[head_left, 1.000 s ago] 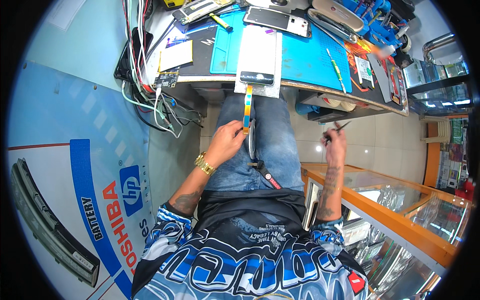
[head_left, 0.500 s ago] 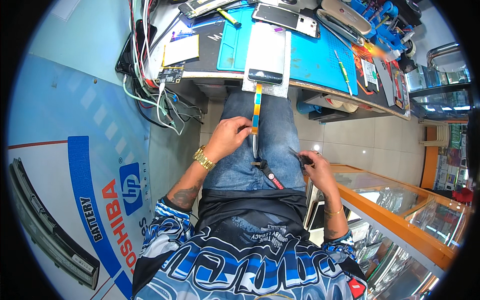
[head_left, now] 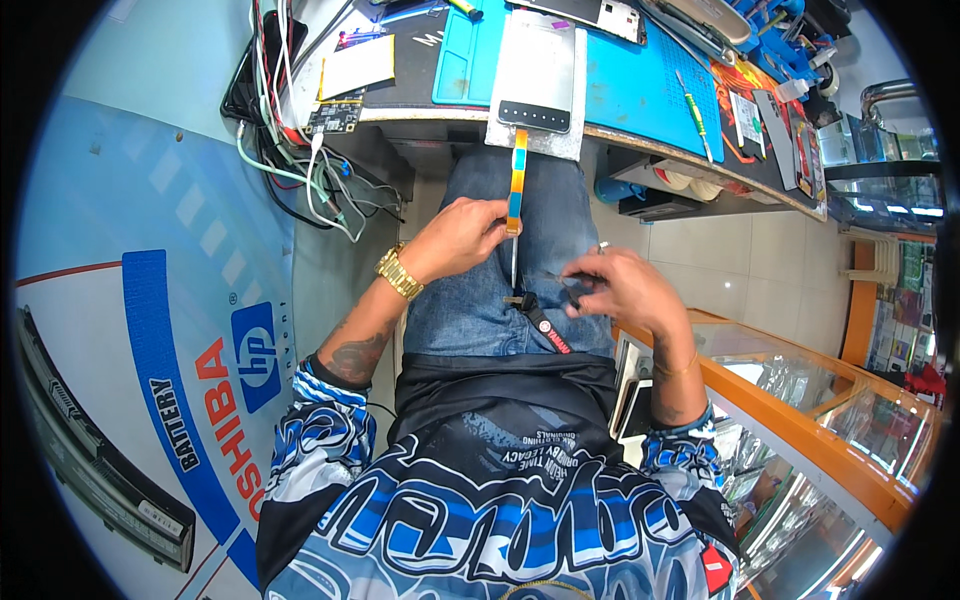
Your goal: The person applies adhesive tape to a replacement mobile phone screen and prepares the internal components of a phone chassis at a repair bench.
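Observation:
My left hand (head_left: 455, 240) pinches the lower end of an orange flex cable (head_left: 517, 180) with blue patches. The cable hangs from the near edge of a white-faced phone screen (head_left: 537, 75) with a dark strip at its bottom. Bubble wrap (head_left: 550, 146) lies under the screen and juts over the bench edge. My right hand (head_left: 630, 285) is closed around a small dark, thin-tipped tool (head_left: 570, 288), which looks like tweezers; its tip points toward the cable but stays apart from it. Motion blurs the tool somewhat.
A blue work mat (head_left: 640, 95) covers much of the bench. On it lie a green-handled screwdriver (head_left: 696, 115) and a phone frame (head_left: 600, 18). Bundled cables (head_left: 300, 150) hang at the left. An orange-edged glass showcase (head_left: 780, 370) stands to the right. A strap (head_left: 540, 322) lies at my lap.
My right hand has moved up and left with the tool, closer to the flex cable. My left hand keeps its pinch on the cable. The whole view has shifted slightly.

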Action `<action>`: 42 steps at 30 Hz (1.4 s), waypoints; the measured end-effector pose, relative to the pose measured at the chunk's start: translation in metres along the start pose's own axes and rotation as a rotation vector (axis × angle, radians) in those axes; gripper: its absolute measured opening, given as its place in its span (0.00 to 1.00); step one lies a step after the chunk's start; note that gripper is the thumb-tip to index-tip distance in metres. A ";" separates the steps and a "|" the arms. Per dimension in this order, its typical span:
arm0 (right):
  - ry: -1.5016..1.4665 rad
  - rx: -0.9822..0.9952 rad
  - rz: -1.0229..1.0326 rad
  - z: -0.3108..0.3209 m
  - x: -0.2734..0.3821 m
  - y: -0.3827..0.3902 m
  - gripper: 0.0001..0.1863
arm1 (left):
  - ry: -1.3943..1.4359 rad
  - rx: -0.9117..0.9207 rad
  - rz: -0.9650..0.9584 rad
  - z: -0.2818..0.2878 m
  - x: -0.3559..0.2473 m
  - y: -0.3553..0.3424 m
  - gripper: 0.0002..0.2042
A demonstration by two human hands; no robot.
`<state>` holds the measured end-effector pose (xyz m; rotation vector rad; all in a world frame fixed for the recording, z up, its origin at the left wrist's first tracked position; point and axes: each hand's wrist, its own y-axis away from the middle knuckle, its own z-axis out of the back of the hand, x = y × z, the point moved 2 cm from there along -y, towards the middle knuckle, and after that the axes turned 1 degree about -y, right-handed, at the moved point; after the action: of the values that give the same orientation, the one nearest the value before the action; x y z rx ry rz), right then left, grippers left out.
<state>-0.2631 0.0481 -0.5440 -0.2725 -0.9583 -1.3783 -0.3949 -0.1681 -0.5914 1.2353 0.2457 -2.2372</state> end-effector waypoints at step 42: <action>0.040 -0.031 0.157 0.009 -0.006 -0.049 0.18 | 0.437 0.022 0.180 -0.004 0.026 -0.010 0.15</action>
<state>-0.3108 0.0474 -0.5598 -0.3355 -0.8642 -1.2514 -0.4082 -0.1686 -0.6166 1.6801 0.2638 -1.8049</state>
